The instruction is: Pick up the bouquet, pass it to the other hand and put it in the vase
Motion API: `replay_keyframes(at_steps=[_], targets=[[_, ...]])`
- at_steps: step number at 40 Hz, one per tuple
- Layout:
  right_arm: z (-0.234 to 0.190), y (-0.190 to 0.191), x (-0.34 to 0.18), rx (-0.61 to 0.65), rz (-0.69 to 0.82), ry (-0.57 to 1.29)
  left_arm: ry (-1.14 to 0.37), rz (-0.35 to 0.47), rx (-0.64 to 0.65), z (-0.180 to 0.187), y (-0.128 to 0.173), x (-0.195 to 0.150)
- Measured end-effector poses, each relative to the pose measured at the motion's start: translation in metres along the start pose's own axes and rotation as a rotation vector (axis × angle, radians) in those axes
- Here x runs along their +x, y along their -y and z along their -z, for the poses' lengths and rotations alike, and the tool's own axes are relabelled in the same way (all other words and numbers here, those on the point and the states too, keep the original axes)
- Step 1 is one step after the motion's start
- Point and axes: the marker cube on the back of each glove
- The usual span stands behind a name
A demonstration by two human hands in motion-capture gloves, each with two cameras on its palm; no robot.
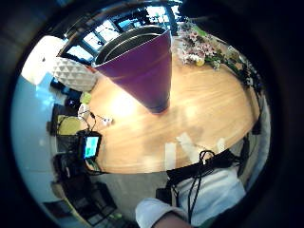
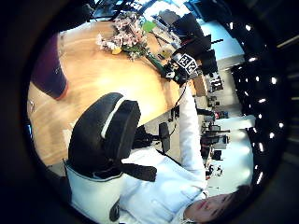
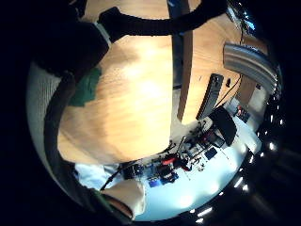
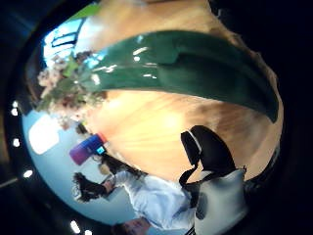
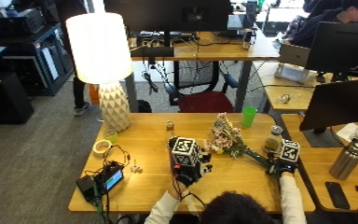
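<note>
The bouquet (image 5: pixel 225 136) of pale pink flowers lies on the wooden table (image 5: pixel 148 135), its green stems (image 5: pixel 257 157) running toward the front right. My right hand (image 5: pixel 279 168) grips the stem end. The stems (image 4: pixel 186 68) fill the right thumb side palm view, and a bit of green (image 3: pixel 84 87) shows under curled fingers. My left hand (image 5: pixel 188 175) hovers over the table's middle with relaxed fingers, holding nothing. The purple cone-shaped vase (image 1: pixel 142 66) stands upright close to that palm, beside the bouquet (image 1: pixel 199 47). In the outside view the left hand hides the vase.
A white lamp (image 5: pixel 101 51) stands at the back left. A green cup (image 5: pixel 248 115) and a small bottle (image 5: pixel 273 139) sit behind the bouquet. A tape roll (image 5: pixel 101 147) and a screen device with cables (image 5: pixel 111 179) occupy the left. A monitor (image 5: pixel 340 102) stands at right.
</note>
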Motion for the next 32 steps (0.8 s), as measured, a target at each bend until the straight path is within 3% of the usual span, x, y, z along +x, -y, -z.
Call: replay_keyframes(at_steps=[4, 7, 14, 21, 27, 32], targets=[[-0.003, -0.002, 0.000, 0.028, -0.049, -0.034, 0.008, -0.008, 0.008, -0.006, 0.006, -0.004], [-0.003, -0.003, -0.006, 0.071, 0.039, -0.036, 0.006, -0.007, 0.004, -0.006, 0.006, -0.005], [-0.004, -0.006, -0.011, 0.057, 0.044, -0.116, 0.012, -0.012, 0.014, -0.002, 0.004, -0.005], [-0.002, -0.011, -0.014, 0.032, 0.117, -0.063, 0.007, -0.003, 0.001, -0.002, 0.006, -0.007], [0.004, 0.003, -0.015, 0.252, 0.101, -0.043, 0.004, 0.002, -0.010, -0.001, 0.008, -0.007], [0.016, 0.005, -0.018, 0.646, 0.065, -0.045, -0.007, 0.005, -0.049, 0.001, 0.008, -0.003]])
